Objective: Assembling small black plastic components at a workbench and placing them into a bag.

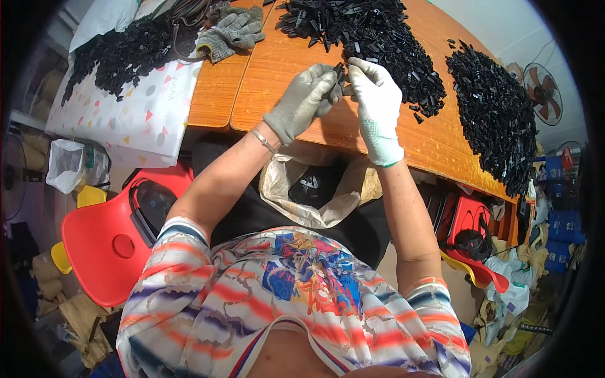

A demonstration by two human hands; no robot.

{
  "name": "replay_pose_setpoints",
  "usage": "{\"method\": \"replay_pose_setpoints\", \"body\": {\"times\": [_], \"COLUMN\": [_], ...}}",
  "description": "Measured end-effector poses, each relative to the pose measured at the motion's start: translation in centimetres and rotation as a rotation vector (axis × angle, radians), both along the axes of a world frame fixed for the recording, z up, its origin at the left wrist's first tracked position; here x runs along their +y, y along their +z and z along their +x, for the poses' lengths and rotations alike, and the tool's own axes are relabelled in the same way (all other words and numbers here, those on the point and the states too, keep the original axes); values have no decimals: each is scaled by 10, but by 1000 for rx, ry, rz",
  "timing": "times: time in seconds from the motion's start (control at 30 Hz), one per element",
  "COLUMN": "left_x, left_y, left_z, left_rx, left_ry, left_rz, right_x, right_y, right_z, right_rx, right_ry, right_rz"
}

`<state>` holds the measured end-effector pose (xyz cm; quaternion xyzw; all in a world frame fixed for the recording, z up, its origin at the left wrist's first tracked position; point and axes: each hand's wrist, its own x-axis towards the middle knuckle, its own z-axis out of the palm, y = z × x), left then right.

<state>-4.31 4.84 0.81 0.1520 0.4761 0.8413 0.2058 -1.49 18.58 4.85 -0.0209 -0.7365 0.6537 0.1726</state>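
Observation:
My left hand (305,99), in a grey coated glove, pinches a small black plastic piece (340,72) above the table's front edge. Close against it on the right is my right hand (379,104), in a white glove with a pale green cuff. Its thumb and finger close at the piece's right side, and what lies between them is too small to make out. Just beyond both hands spreads a large pile of black plastic pieces (391,53). Below them, at my lap, an open pale sack (275,183) holds something dark.
The wooden table (211,94) carries another black pile (491,113) on the right. At left, more black pieces (135,53) lie on a patterned sheet (157,120), near grey knitted gloves (233,33). A red chair (94,233) stands left; a fan (542,93) is far right.

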Motion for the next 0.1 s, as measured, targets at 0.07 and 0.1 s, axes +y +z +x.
{"method": "replay_pose_setpoints", "body": {"times": [0.07, 0.1], "left_x": [-1, -2], "left_y": [3, 4], "left_z": [1, 2], "left_rx": [-8, 2], "left_ry": [7, -1], "left_rz": [-21, -29], "right_x": [-2, 0], "right_y": [2, -1], "right_z": [0, -1], "right_rx": [-22, -12], "right_ry": [-18, -27], "right_rz": [-21, -27]}}
